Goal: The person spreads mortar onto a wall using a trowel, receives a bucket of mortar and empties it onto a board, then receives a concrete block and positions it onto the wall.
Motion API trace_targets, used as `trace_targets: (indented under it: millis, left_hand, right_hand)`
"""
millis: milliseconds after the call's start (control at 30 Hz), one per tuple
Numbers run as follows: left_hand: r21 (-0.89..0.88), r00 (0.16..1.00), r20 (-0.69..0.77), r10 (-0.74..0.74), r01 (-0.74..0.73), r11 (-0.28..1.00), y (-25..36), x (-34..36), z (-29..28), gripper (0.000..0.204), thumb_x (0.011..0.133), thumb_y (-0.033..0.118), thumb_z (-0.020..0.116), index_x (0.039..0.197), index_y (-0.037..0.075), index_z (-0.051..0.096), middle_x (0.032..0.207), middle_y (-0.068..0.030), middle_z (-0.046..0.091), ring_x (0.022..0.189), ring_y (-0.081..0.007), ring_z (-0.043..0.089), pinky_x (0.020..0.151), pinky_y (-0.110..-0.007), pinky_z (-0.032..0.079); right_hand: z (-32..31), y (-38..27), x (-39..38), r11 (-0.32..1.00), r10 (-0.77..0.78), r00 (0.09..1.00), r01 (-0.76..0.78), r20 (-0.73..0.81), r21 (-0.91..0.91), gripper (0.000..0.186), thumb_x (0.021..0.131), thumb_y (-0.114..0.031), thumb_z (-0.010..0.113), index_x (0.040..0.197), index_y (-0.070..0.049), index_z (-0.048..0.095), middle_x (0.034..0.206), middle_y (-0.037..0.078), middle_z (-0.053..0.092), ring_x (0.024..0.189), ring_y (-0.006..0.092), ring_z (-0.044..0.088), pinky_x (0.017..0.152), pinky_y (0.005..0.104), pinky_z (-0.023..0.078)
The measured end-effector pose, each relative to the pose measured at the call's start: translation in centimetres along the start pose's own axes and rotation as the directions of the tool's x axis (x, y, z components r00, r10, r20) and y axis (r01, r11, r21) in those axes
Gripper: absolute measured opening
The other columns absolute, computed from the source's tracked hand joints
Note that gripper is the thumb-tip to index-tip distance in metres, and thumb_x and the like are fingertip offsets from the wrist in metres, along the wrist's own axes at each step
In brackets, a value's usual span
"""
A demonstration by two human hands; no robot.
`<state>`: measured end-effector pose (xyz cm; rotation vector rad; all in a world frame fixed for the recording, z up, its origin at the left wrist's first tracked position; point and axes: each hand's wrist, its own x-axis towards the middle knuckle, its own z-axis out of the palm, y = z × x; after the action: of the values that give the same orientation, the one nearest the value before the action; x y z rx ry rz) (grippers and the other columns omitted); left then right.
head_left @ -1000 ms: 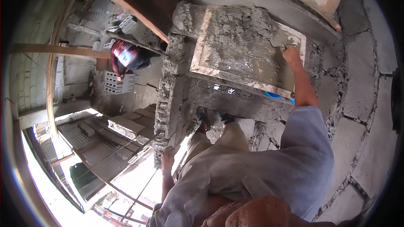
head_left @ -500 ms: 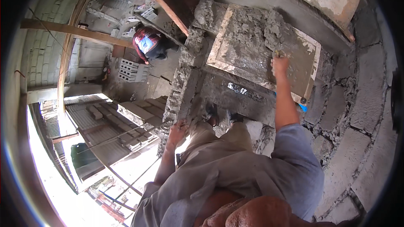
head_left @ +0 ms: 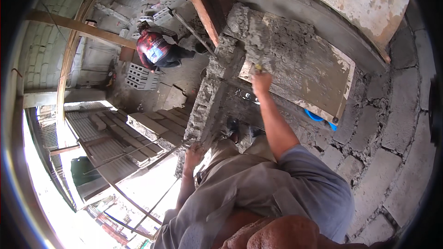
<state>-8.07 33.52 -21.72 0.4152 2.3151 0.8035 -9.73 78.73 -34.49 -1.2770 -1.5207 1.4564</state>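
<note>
Gripped in my right hand is a trowel with a yellowish handle, its blade blurred against the grey mortar at the left part of a pale-edged board. The board's right part is coated in smooth, wet mortar, with rougher lumps toward the back. My left hand is at the broken block wall beside my trousers, its fingers curled; what they grip is too small to make out. Under the board's front edge a blue object shows partly.
A co-worker bends in a lower area on the left near stacked hollow blocks. Timber beams cross above that area. Corrugated sheets lie beyond a bright drop at lower left. A block wall runs along my right.
My right hand has swept leftward across the board with the trowel, and lumpy mortar now lies further left. My left hand is higher along the wall. The view has shifted; the co-worker's posture changed slightly.
</note>
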Motion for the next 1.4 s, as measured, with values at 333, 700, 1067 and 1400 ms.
trace_targets:
  millis: [333,700,1067,1400]
  left_hand:
    - [-0.236,0.987,-0.099,0.126,-0.147,0.961,-4.0,-1.6,-0.1,0.032,0.085,0.019,0.066,0.112,0.002,0.064,0.101,-0.0174,0.071,0.097,-0.0241,0.068,0.084,-0.035,0.052]
    - [-0.116,0.990,0.042,-0.138,0.142,0.983,-3.2,0.8,0.9,0.036,0.085,0.021,0.067,0.115,0.002,0.064,0.108,-0.0176,0.069,0.103,-0.0269,0.067,0.087,-0.035,0.052]
    - [-0.248,0.993,0.050,-0.103,0.112,0.962,-2.4,-1.2,1.1,0.030,0.087,0.014,0.065,0.114,-0.001,0.064,0.114,-0.0153,0.066,0.104,-0.0232,0.065,0.089,-0.032,0.049]
    - [-0.089,0.956,0.174,-0.236,0.253,0.963,-4.3,-0.7,3.0,0.037,0.085,0.019,0.064,0.117,0.000,0.063,0.106,-0.0171,0.070,0.099,-0.0226,0.066,0.086,-0.033,0.051]
  right_hand:
    - [12.6,-11.4,-6.6,0.982,0.033,0.997,-0.046,-0.075,-0.186,0.015,0.075,-0.010,0.060,0.078,0.004,0.061,0.072,0.023,0.064,0.074,0.0406,0.065,0.066,0.0453,0.049]
    - [1.1,-9.2,-8.8,0.886,-0.189,0.939,0.289,0.286,-0.363,0.035,0.080,-0.012,0.058,0.112,0.003,0.058,0.086,0.025,0.065,0.083,0.0438,0.063,0.075,0.0486,0.050]
    - [1.3,-11.3,0.5,0.514,0.408,0.693,-0.713,0.594,0.477,0.016,0.098,-0.032,0.050,0.092,-0.019,0.055,0.068,0.000,0.056,0.051,0.0116,0.048,0.041,0.0290,0.034]
    - [3.2,-7.3,-5.3,0.494,0.475,0.590,-0.793,0.653,0.356,0.026,0.099,-0.044,0.049,0.093,-0.019,0.056,0.064,-0.001,0.056,0.049,0.0138,0.050,0.045,0.0349,0.040]
